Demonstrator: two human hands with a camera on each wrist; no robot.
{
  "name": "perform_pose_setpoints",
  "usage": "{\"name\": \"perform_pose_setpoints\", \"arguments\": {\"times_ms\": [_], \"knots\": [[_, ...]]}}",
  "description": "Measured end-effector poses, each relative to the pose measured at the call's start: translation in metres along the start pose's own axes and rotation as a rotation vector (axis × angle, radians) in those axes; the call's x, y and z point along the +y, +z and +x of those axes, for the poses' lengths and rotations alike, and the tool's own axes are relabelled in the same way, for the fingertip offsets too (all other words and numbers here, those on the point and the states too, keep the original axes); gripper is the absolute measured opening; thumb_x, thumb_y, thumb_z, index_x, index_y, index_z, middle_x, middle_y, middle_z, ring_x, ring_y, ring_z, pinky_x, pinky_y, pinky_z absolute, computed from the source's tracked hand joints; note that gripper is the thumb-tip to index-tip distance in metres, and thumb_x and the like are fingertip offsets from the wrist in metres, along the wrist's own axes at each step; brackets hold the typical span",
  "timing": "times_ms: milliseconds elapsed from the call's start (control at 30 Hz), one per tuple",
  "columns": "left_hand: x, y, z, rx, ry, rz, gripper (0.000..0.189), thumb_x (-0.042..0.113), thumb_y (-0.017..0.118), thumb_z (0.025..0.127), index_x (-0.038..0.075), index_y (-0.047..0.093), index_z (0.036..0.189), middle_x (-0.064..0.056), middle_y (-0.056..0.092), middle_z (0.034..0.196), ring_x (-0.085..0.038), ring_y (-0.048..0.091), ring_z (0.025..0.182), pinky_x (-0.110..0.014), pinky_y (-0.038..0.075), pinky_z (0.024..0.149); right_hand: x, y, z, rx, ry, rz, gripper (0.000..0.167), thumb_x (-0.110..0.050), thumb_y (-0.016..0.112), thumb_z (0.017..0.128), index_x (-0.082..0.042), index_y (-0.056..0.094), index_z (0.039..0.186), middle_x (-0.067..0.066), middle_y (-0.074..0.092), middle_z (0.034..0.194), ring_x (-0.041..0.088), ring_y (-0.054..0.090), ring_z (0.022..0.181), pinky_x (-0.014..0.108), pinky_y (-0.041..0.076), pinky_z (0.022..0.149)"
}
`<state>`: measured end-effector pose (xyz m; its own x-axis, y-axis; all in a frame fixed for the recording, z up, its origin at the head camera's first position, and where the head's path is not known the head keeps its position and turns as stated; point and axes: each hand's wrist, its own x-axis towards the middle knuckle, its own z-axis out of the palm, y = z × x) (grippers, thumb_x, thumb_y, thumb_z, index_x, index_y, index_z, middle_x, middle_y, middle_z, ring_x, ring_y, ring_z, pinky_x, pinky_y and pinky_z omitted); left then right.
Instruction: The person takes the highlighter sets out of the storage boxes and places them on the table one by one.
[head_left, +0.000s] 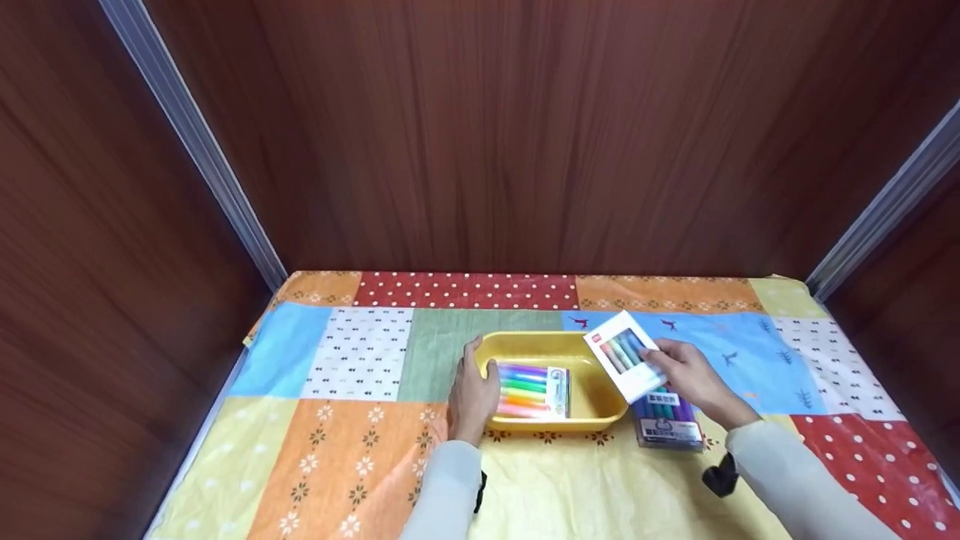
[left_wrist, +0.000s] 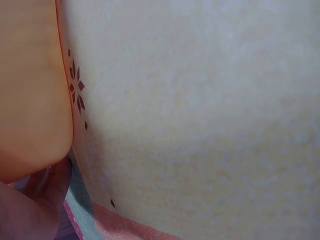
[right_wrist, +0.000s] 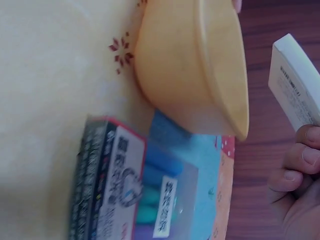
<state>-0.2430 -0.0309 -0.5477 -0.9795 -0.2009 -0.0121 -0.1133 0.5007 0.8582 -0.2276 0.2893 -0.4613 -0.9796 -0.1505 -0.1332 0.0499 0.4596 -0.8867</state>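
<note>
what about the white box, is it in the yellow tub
No, the right hand holds the white box apart from the yellow tub.

This is a booth-like enclosure; dark wood-grain panels (head_left: 480, 135) rise behind and on both sides; grey metal strips (head_left: 199, 142) line the corners. A patchwork cloth (head_left: 345, 442) covers the surface between; home or workplace, I cannot tell.

Just one yellow tub (head_left: 592, 397) and one white box (head_left: 622, 356), but two clear pen packs (head_left: 534, 391) (head_left: 670, 429), one left, one right. Two hands (head_left: 472, 394) (head_left: 694, 376) too, plus one patchwork tablecloth (head_left: 360, 450) and three brown walls (head_left: 480, 135) (head_left: 112, 300) (head_left: 915, 330).
</note>
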Motion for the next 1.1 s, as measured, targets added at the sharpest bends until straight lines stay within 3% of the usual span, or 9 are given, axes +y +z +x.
{"name": "perform_pose_setpoints", "arguments": {"times_ms": [167, 367, 533, 700, 900, 1100], "knots": [[0.002, 0.001, 0.0, -0.003, 0.011, 0.009, 0.048, 0.034, 0.048, 0.105, 0.037, 0.036, 0.151, -0.008, 0.053, 0.148, -0.022, 0.059, 0.077, -0.031, 0.039, 0.057, 0.009, -0.008, -0.01, 0.046, 0.014, 0.007, 0.039, -0.031, 0.049, 0.106, 0.007, 0.059, 0.112, -0.003, 0.069, 0.081, 0.007, 0.062, 0.067, 0.026, 0.053, 0.06], [0.0, 0.001, -0.001, 0.007, 0.015, 0.019, 0.048, 0.032, 0.049, 0.105, 0.035, 0.037, 0.151, -0.009, 0.055, 0.146, -0.023, 0.059, 0.078, -0.032, 0.038, 0.057, 0.019, -0.011, -0.018, 0.085, 0.026, -0.031, 0.041, -0.033, 0.048, 0.107, 0.006, 0.058, 0.112, -0.006, 0.07, 0.076, 0.003, 0.054, 0.059, 0.022, 0.043, 0.052], [0.0, 0.001, -0.001, -0.011, 0.017, 0.009, 0.048, 0.032, 0.048, 0.105, 0.036, 0.035, 0.152, -0.01, 0.054, 0.147, -0.021, 0.052, 0.068, -0.032, 0.036, 0.055, 0.027, -0.016, -0.024, 0.097, 0.01, -0.056, 0.043, -0.035, 0.047, 0.107, 0.006, 0.059, 0.116, -0.001, 0.075, 0.086, 0.003, 0.066, 0.071, 0.027, 0.055, 0.064], [0.001, 0.001, 0.001, -0.011, 0.021, 0.003, 0.048, 0.034, 0.048, 0.105, 0.037, 0.035, 0.151, -0.008, 0.053, 0.149, -0.022, 0.056, 0.074, -0.032, 0.038, 0.057, 0.032, -0.022, -0.029, 0.122, 0.015, -0.071, 0.048, -0.038, 0.047, 0.107, 0.006, 0.058, 0.121, -0.001, 0.077, 0.09, 0.002, 0.069, 0.078, 0.027, 0.057, 0.071], [-0.001, -0.001, 0.002, -0.001, 0.018, -0.003, 0.049, 0.033, 0.048, 0.105, 0.035, 0.036, 0.152, -0.008, 0.052, 0.15, -0.024, 0.059, 0.084, -0.033, 0.039, 0.06, 0.038, -0.025, -0.03, 0.148, 0.041, -0.049, 0.049, -0.038, 0.048, 0.106, 0.007, 0.057, 0.124, -0.007, 0.076, 0.086, 0.0, 0.067, 0.074, 0.023, 0.055, 0.066], [-0.004, -0.001, 0.001, -0.005, 0.019, 0.004, 0.049, 0.032, 0.048, 0.105, 0.035, 0.035, 0.152, -0.009, 0.052, 0.149, -0.024, 0.06, 0.082, -0.033, 0.04, 0.059, 0.053, -0.028, -0.035, 0.18, 0.087, -0.033, 0.051, -0.034, 0.048, 0.107, 0.011, 0.055, 0.128, -0.004, 0.076, 0.091, -0.002, 0.064, 0.075, 0.02, 0.054, 0.067]]}}
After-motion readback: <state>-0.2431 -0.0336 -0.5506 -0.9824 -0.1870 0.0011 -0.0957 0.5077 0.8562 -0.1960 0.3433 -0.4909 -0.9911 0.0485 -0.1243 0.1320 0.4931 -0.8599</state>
